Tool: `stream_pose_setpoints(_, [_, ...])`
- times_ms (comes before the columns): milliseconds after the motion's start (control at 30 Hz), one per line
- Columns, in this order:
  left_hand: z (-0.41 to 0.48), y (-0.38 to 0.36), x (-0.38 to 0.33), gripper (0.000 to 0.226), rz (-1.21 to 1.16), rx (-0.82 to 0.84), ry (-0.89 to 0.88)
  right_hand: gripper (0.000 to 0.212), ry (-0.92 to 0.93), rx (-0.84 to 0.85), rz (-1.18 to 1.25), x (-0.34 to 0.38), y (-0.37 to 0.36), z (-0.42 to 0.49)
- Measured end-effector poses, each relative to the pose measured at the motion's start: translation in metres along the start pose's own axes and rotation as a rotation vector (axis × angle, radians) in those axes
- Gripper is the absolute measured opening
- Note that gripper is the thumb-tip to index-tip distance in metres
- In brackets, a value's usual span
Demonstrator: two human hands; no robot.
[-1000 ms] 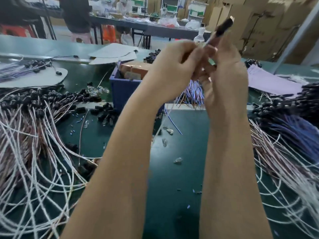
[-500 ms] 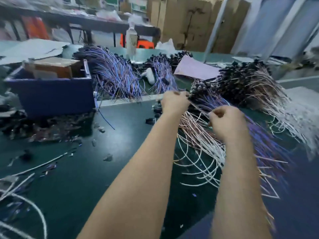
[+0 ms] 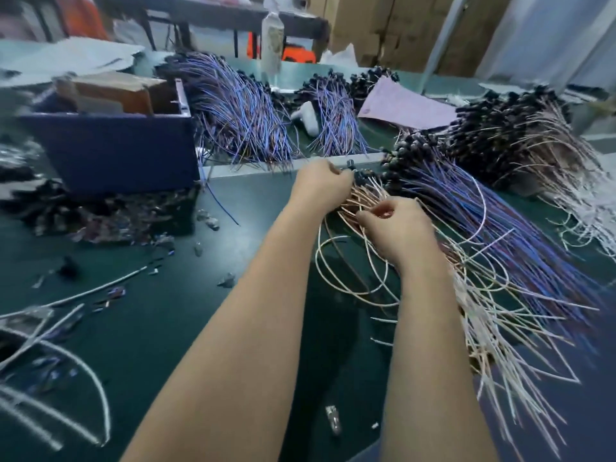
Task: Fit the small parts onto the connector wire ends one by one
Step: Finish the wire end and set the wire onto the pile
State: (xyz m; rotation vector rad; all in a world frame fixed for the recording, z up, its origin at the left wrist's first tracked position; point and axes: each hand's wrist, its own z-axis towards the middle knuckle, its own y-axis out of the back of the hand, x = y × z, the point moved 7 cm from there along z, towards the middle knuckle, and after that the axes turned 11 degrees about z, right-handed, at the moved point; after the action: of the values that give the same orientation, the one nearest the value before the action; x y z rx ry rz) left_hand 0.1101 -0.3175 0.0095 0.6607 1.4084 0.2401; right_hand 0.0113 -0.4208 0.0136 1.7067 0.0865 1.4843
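Note:
A pile of connector wires [image 3: 473,235], pink, white and blue with black connector heads, spreads over the green table to the right. My left hand [image 3: 321,188] reaches into the near-left edge of that pile, fingers curled around a black connector head [image 3: 361,176]. My right hand [image 3: 396,228] is just behind it over the pink wires, fingers curled and pinching thin wires. Small clear parts [image 3: 208,220] lie scattered on the table to the left. The view is blurred by motion.
A dark blue bin [image 3: 116,151] holding a brown box stands at the left. More blue wire bundles [image 3: 240,115] lie behind a metal strip. A pink sheet [image 3: 403,105] and a clear bottle [image 3: 271,38] sit at the back. White wires [image 3: 50,378] curl at the near left.
One second ago both hands were raised, holding a black connector up. They have dropped to the right-hand wire pile, and the view has swung right with them.

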Motion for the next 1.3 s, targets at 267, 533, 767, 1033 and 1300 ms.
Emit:
stream_pose_setpoints(267, [-0.043, 0.129, 0.056, 0.021, -0.418, -0.388, 0.081, 0.024, 0.202, 0.222, 0.188, 0.104, -0.092, -0.010])
stream_pose_setpoints(533, [-0.107, 0.251, 0.162, 0.013, -0.825, -0.837, 0.296, 0.008, 0.398, 0.423, 0.371, 0.184, -0.200, -0.073])
stream_pose_setpoints(767, [-0.148, 0.307, 0.209, 0.009, -0.823, -1.195, 0.411, 0.020, 0.531, 0.664, 0.253, 0.219, -0.274, -0.131])
stream_pose_setpoints(1033, [-0.149, 0.310, 0.234, 0.017, -0.938, -1.100, 0.547, 0.029, 0.646, 0.812, -0.275, 0.227, -0.335, -0.168])
stream_pose_setpoints(1300, [-0.156, 0.312, 0.237, 0.016, -0.955, -1.153, 0.556, 0.028, 0.542, 0.582, -0.275, 0.222, -0.327, -0.152])
